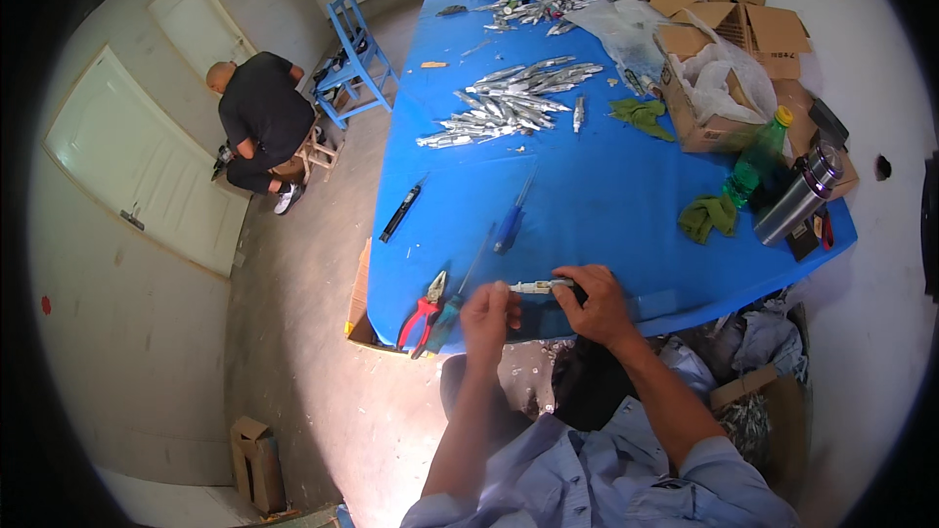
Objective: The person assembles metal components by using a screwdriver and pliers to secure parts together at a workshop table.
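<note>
Main risk: dropped part, with tools crowded at the near edge

Far left of the table [606, 200]: black pen-shaped tool [400, 213] lies by the left rim. A sleeve or elbow snag could push it over the side.

Next, red-and-blue pliers [421, 312], handles at the near edge. Teal-handled screwdriver [446, 319] just beside them, close to the left wrist. Pulling that arm back could knock either one to the floor.

Left hand [487, 311]: fingers curled, pinching the left end of the slim metallic part [533, 286]. Blue-handled screwdriver [509, 229] lies past it, shaft pointing away; reaching forward could set it rolling.

The part sits between both hands over the near edge. Right hand [594, 305] grips its dark right end. Uneven pull or a twist could bend it or pop it loose; small pieces would be hard to find down there.

Far right: steel flask [797, 198] leaning, green bottle [758, 164] beside it. A wide right elbow could tip them; a leak would wet the table.
</note>
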The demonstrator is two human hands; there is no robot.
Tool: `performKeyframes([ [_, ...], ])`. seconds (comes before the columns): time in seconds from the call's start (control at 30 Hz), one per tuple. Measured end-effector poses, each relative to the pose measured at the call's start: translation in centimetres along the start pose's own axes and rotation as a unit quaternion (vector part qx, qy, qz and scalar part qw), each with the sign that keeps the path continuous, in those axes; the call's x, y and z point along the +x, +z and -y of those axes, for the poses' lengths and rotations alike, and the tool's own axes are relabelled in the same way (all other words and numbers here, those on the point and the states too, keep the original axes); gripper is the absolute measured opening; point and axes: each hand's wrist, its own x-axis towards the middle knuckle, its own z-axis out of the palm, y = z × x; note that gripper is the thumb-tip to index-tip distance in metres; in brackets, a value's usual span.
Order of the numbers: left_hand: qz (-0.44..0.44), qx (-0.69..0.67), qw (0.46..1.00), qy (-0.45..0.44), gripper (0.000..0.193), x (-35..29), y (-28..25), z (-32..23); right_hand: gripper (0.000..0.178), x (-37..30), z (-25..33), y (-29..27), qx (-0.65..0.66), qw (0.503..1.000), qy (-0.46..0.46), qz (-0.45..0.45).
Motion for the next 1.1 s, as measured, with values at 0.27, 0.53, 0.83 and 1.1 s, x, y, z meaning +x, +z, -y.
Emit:
performKeyframes([
  [0.27, 0.004, 0.009, 1.0, -0.004, 0.034, -0.1, -0.2, 0.0, 0.016, -0.1, -0.2, -0.2, 0.007, 0.999, 0.029, 0.022],
  [0.53, 0.004, 0.008, 1.0, -0.002, 0.027, 0.2, -0.5, 0.4, 0.011, 0.0, -0.1, -0.2, 0.026, 0.999, 0.021, 0.001],
  [0.83, 0.002, -0.013, 1.0, -0.002, 0.021, 0.2, -0.7, 0.7, 0.01, 0.1, -0.1, -0.2, 0.023, 1.0, 0.015, -0.001],
  [1.1, 0.002, 0.001, 1.0, 0.0, 0.025, 0.3, -0.7, 0.8, 0.01, 0.0, -0.2, -0.1, 0.032, 0.999, 0.022, -0.003],
])
